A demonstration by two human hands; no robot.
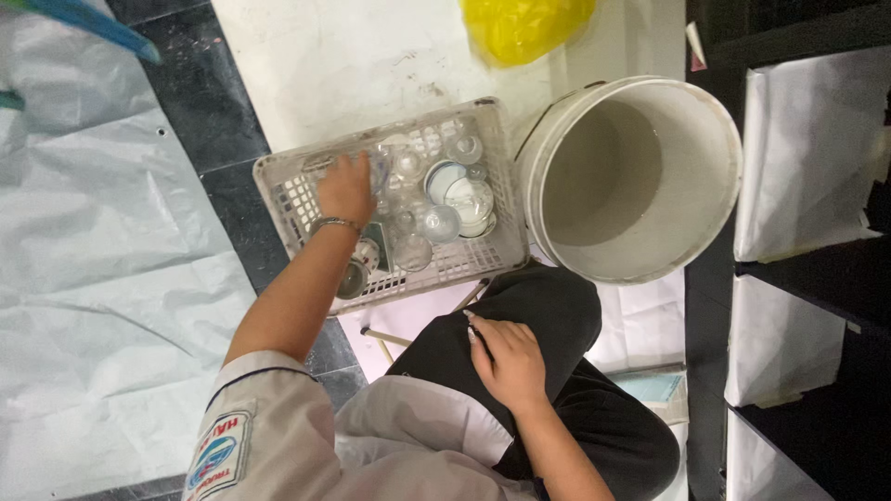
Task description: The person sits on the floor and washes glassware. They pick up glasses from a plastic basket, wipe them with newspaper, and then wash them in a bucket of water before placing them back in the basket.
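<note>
My left hand [345,188] reaches into a white slotted plastic basket [290,197] on the floor, its fingers closed around a clear glass [378,171] among the dishes. The basket holds several clear glasses [413,249] and small white bowls [471,200]. A thin bracelet circles that wrist. My right hand [507,358] rests flat on my black-trousered knee, fingers together, holding nothing.
A large white bucket [715,121] with murky water stands right of the basket. A yellow plastic bag [522,26] lies beyond it. White plastic sheeting [93,260] covers the floor at left. Dark shelves with white sheets [803,167] line the right side.
</note>
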